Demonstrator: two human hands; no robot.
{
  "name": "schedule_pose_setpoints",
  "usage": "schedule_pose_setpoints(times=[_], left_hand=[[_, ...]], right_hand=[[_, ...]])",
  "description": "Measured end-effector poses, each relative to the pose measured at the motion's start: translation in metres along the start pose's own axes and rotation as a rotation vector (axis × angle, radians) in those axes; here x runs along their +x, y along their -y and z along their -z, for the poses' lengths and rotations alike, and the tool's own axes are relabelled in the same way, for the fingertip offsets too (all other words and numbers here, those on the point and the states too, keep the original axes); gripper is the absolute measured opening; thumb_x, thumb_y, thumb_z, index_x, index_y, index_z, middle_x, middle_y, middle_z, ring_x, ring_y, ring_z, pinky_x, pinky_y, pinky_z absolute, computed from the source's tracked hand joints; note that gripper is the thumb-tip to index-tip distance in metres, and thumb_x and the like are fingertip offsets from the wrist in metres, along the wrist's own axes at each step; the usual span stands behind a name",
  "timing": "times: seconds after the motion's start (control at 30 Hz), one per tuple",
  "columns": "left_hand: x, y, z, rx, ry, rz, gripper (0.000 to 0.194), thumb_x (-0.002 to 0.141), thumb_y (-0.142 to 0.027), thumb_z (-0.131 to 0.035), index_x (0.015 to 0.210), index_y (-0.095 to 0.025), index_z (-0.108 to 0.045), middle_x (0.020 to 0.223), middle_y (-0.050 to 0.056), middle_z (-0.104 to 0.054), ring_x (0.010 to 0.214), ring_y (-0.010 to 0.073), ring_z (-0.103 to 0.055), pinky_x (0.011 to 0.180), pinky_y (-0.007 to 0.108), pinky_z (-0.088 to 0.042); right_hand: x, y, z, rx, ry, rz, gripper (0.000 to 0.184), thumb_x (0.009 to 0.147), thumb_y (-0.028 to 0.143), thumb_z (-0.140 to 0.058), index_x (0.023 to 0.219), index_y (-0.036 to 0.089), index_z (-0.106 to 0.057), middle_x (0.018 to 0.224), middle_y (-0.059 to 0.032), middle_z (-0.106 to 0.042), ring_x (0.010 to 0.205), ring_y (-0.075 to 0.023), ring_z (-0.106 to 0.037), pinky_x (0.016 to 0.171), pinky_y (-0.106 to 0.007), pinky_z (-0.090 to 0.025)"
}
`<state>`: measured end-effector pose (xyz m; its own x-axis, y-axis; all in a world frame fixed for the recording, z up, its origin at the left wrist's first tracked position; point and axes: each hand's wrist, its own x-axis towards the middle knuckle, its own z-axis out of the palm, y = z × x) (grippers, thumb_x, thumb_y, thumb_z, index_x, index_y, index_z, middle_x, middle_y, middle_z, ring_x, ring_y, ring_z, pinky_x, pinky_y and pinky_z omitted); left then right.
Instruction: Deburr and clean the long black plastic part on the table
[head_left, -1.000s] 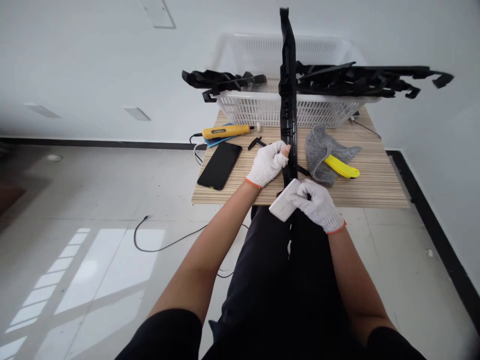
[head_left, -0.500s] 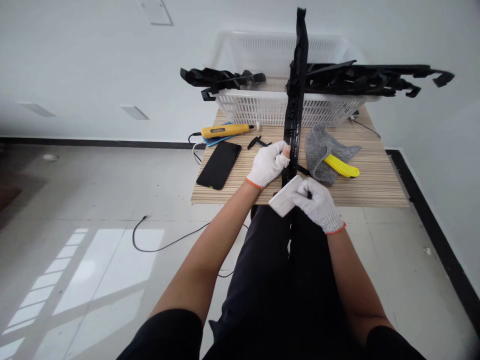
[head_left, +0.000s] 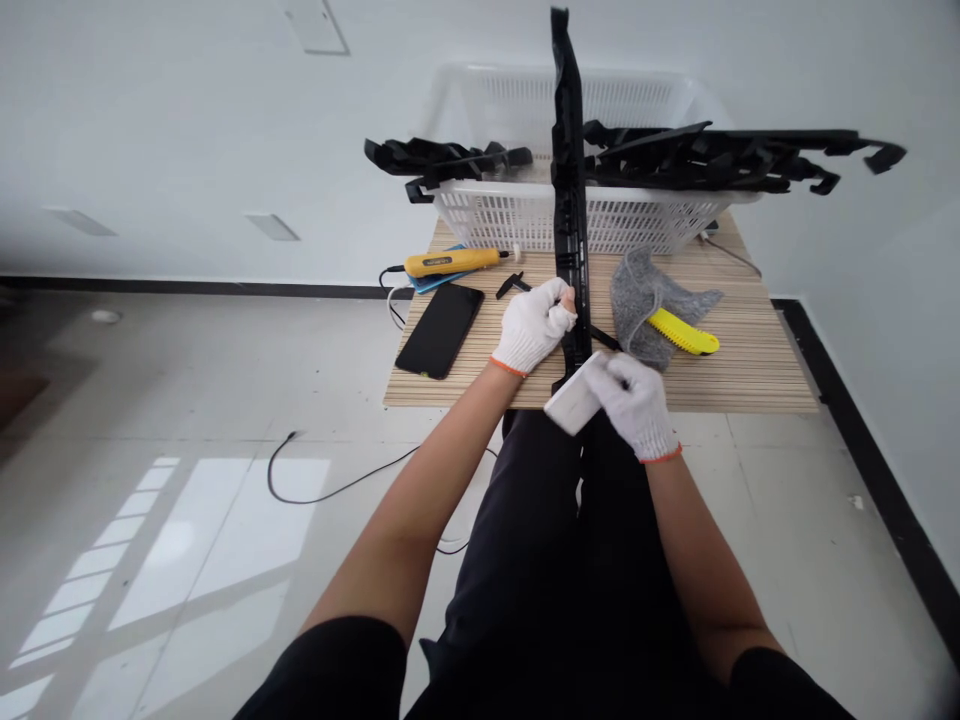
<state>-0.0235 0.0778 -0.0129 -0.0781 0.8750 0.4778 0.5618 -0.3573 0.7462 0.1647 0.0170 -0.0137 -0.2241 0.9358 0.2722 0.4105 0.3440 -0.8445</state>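
Note:
A long black plastic strip (head_left: 570, 180) stands up from the near edge of the table, its top reaching past the basket. My left hand (head_left: 534, 325), in a white knit glove with the thumb tip bare, is closed around its lower part. My right hand (head_left: 634, 400), gloved too, pinches a flat white rectangular pad (head_left: 576, 398). The pad lies tilted against the strip's bottom end, over the table's front edge. What the pad is made of I cannot tell.
Behind stands a white plastic basket (head_left: 510, 215) with black plastic parts (head_left: 720, 158) jutting out both sides. On the wood-striped table (head_left: 750, 370) lie a yellow rotary tool (head_left: 454, 262), a black phone (head_left: 440, 331), a black caliper-like tool (head_left: 511, 284), a grey cloth (head_left: 637, 305) and a yellow-handled knife (head_left: 684, 332).
The strip's upper end has swung to the left. My left hand has shifted slightly left with it, and my right hand has moved a little with the pad.

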Motion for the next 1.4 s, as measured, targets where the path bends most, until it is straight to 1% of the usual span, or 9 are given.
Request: schedule_pose_setpoints(times=[0.07,0.2,0.37,0.73,0.9,1.0,1.13,1.23,1.4], left_hand=[[0.000,0.001,0.000,0.010,-0.010,0.002,0.044,0.098,-0.053,-0.042,0.067,-0.022,-0.045,0.058,-0.002,-0.048,0.057,0.0139,-0.045,0.060,0.031,-0.029],[0.000,0.002,0.000,0.029,-0.012,-0.007,0.045,0.098,-0.053,-0.040,0.066,-0.023,-0.045,0.057,-0.002,-0.048,0.057,0.0142,-0.046,0.060,0.031,-0.030],[0.000,0.000,0.001,0.039,-0.012,0.014,0.043,0.098,-0.051,-0.040,0.066,-0.023,-0.044,0.057,-0.002,-0.049,0.057,0.0143,-0.046,0.060,0.031,-0.031],[0.001,-0.004,0.000,0.047,0.046,0.072,0.043,0.097,-0.053,-0.039,0.068,-0.022,-0.050,0.058,-0.002,-0.052,0.058,0.0149,-0.048,0.060,0.031,-0.031],[0.000,-0.005,0.000,0.026,0.046,0.079,0.043,0.097,-0.053,-0.040,0.069,-0.022,-0.050,0.059,-0.002,-0.053,0.059,0.0147,-0.049,0.060,0.030,-0.033],[0.000,-0.006,0.001,0.031,0.033,0.073,0.043,0.098,-0.051,-0.040,0.068,-0.022,-0.050,0.059,-0.002,-0.054,0.059,0.0147,-0.050,0.061,0.030,-0.033],[0.000,-0.006,0.001,0.013,0.026,0.051,0.042,0.098,-0.050,-0.041,0.068,-0.022,-0.048,0.059,-0.002,-0.054,0.060,0.0143,-0.051,0.061,0.030,-0.034],[0.000,-0.004,0.001,-0.009,0.026,0.045,0.041,0.098,-0.050,-0.042,0.068,-0.022,-0.046,0.060,-0.002,-0.054,0.060,0.0140,-0.050,0.061,0.030,-0.033],[0.000,-0.002,0.000,-0.014,0.025,0.050,0.043,0.098,-0.052,-0.041,0.068,-0.022,-0.046,0.059,-0.002,-0.053,0.059,0.0137,-0.049,0.060,0.031,-0.033]], right_hand=[[0.000,-0.001,0.000,0.037,-0.116,-0.043,0.051,0.095,0.042,-0.062,0.061,0.022,-0.029,0.062,0.0047,-0.032,0.060,-0.0114,-0.033,0.061,-0.031,-0.030],[0.002,-0.002,0.003,0.000,0.101,0.040,0.052,0.091,0.042,-0.067,0.060,0.022,-0.030,0.063,0.0047,-0.034,0.060,-0.0107,-0.034,0.061,-0.031,-0.030],[0.004,-0.002,0.007,0.016,-0.179,-0.121,0.052,0.091,0.044,-0.064,0.060,0.023,-0.028,0.060,0.0054,-0.028,0.059,-0.0110,-0.030,0.059,-0.030,-0.027],[0.007,-0.001,0.011,0.042,-0.068,-0.127,0.052,0.090,0.046,-0.063,0.060,0.023,-0.028,0.060,0.0058,-0.030,0.060,-0.0104,-0.031,0.058,-0.030,-0.027],[0.005,-0.006,0.012,0.025,-0.042,-0.189,0.047,0.086,0.048,-0.069,0.065,0.023,-0.037,0.062,0.0065,-0.038,0.062,-0.0115,-0.039,0.061,-0.028,-0.035],[0.004,-0.013,0.017,0.051,0.003,-0.152,0.031,0.082,0.047,-0.077,0.090,0.023,-0.058,0.086,0.0027,-0.064,0.081,-0.0169,-0.059,0.079,-0.031,-0.048],[0.005,-0.020,0.024,0.151,0.154,-0.060,0.068,0.072,0.045,-0.088,0.131,0.026,-0.060,0.136,-0.0056,-0.065,0.126,-0.0270,-0.060,0.111,-0.042,-0.045],[0.004,-0.023,0.029,0.187,0.247,-0.077,0.085,0.068,0.043,-0.092,0.143,0.029,-0.054,0.146,-0.0058,-0.060,0.135,-0.0287,-0.057,0.117,-0.044,-0.042],[-0.002,-0.025,0.032,0.210,0.267,-0.054,0.073,0.071,0.043,-0.090,0.137,0.030,-0.061,0.139,-0.0043,-0.065,0.131,-0.0288,-0.059,0.117,-0.047,-0.042]])
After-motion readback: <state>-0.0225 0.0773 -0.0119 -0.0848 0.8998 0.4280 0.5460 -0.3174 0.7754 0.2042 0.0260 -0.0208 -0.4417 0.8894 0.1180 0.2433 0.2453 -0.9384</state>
